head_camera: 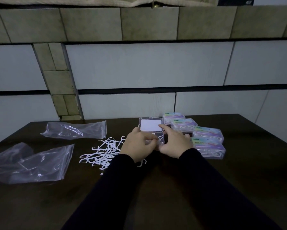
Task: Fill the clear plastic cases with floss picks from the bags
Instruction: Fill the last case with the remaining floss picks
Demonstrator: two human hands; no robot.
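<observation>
Both hands work at the open clear plastic case (152,130) at the middle of the dark wooden table (172,188). Left of the case lie two empty clear zip bags (76,130) (31,163), then a loose pile of white floss picks (104,151). At the case's base the left hand (139,144) pinches a few picks with curled fingers. Beside it, the right hand (175,142) steadies the case, forefinger stretched onto the raised lid. Right of the case sit four filled, closed cases with colourful labels (205,138).
</observation>
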